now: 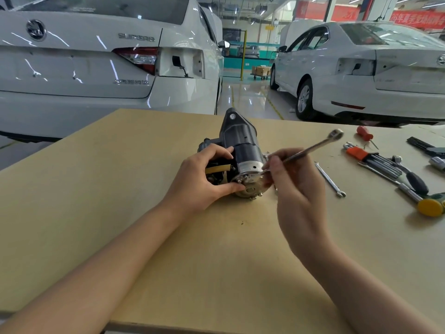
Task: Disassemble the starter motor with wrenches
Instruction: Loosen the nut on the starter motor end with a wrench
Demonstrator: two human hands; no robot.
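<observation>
Two white cars (96, 59) are parked beyond the far edge of the bench (120, 213). The motor (237, 150) lies on its side at the middle of the bench, its long axis running far to near, the dark nose pointing far and the silver end cap facing the near side. The left hand (204, 182) is clamped on the motor's left side, fingers (219, 150) curled over the top and the thumb pressed at the cap's rim. The right hand (296, 186), just right of the cap, pinches a wrench (305, 150); its near end is set on the cap, its ring end raised far right. Further right, a small wrench (330, 179), hex keys (375, 160), a mallet (423, 201) and a red screwdriver (364, 133) are laid on the bench.
</observation>
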